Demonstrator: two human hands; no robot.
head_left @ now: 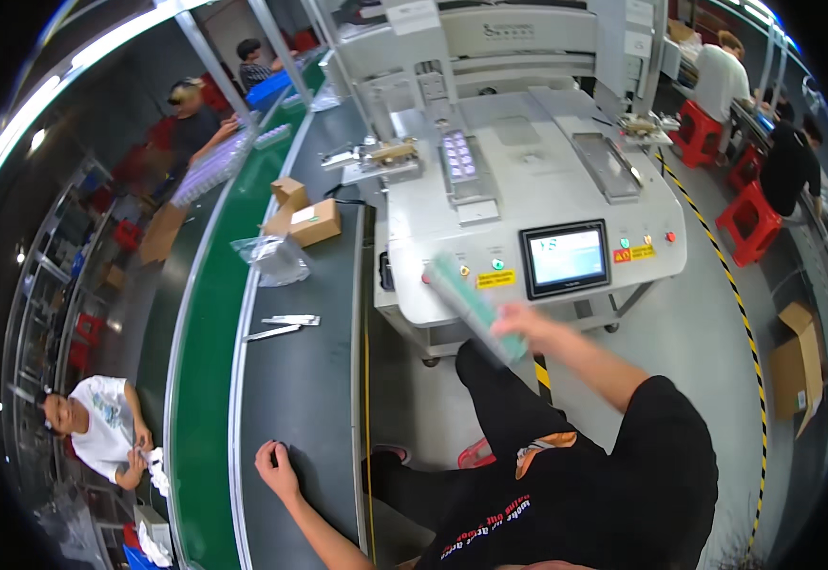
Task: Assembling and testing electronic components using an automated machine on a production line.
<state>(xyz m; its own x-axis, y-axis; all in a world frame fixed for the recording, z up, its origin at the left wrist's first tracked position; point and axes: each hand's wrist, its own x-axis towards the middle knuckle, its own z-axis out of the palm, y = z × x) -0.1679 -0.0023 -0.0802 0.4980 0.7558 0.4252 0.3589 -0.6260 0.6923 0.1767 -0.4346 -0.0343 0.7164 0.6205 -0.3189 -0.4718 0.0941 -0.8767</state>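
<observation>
My right hand (520,328) is closed around one end of a long, flat, pale green tray-like piece (471,299), blurred by motion. The piece slants up and left, in front of the machine's near edge. Resting on the dark worktop (304,399) is my left hand (276,470), its fingers loosely bent and apart, with nothing visible in it. Farther along the worktop lie several thin white strips (285,325). Beyond the piece stands a light grey machine (528,180) with a lit screen (567,257) and a narrow fixture holding rows of pale purple parts (458,157).
An open cardboard box (315,222) and a clear plastic bag (271,259) sit on the worktop. A green conveyor belt (209,399) runs along the left; a person in white (105,427) works beyond it. At right are a second fixture (608,166), red stools (751,223) and another carton (794,370).
</observation>
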